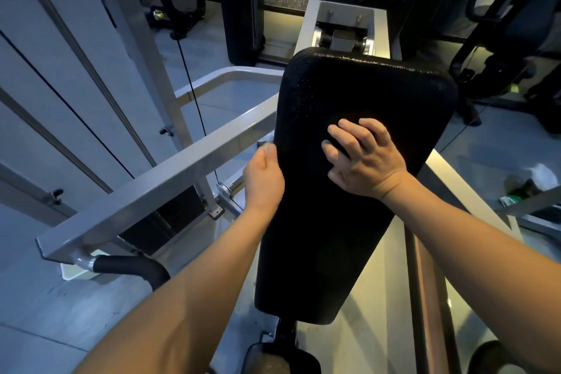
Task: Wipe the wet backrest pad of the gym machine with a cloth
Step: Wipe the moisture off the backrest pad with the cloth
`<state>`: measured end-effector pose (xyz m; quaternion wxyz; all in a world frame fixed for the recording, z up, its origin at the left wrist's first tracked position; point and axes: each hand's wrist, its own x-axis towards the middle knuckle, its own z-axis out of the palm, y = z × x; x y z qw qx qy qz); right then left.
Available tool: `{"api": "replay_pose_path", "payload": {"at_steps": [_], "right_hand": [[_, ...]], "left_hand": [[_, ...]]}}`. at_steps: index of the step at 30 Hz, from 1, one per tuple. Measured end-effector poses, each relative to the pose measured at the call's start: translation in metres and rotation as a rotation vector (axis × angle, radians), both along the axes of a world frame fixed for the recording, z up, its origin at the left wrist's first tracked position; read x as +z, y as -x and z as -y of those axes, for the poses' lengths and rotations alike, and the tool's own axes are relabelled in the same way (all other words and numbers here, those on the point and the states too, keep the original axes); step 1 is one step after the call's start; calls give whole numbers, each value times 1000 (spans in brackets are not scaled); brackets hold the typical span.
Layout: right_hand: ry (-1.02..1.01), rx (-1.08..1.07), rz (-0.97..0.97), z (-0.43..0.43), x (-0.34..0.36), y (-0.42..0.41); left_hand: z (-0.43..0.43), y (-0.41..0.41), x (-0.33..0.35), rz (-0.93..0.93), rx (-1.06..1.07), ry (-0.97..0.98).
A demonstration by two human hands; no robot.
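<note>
The black backrest pad (343,222) runs from the lower middle up to the centre and tilts away from me. Fine water droplets glisten along its top edge and upper left part. My right hand (364,158) lies on the pad's middle, its fingers curled over a dark cloth (346,126) that barely stands out from the pad. My left hand (263,174) grips the pad's left edge, thumb on the front and fingers hidden behind it.
A grey steel frame bar (158,179) crosses on the left, ending in a black-padded handle (133,267). The pad's hinge bracket (343,36) sits above it. Other dark gym machines stand behind and to the right. A bottle and some clutter (528,185) lie on the floor at the right.
</note>
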<state>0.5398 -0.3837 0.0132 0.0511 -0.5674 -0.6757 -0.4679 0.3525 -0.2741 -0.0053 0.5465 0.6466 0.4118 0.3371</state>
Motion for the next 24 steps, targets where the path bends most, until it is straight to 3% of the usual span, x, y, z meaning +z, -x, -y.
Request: {"api": "replay_pose_path", "payload": {"at_steps": [3, 6, 11, 14, 19, 24], "right_hand": [[-1, -9, -1, 1, 0, 0], [-2, 3, -19, 2, 0, 0], [-2, 8, -26, 2, 0, 0], [-4, 17, -42, 2, 1, 0], [8, 9, -41, 4, 4, 1], [1, 13, -48, 4, 4, 2]], "left_hand": [[-7, -16, 42, 116, 24, -110], [-16, -17, 50, 157, -81, -275], [-11, 0, 9, 5, -92, -186], [-20, -15, 51, 68, -33, -139], [-49, -38, 110, 211, -166, -366], [-32, -7, 45, -57, -162, -317]]}}
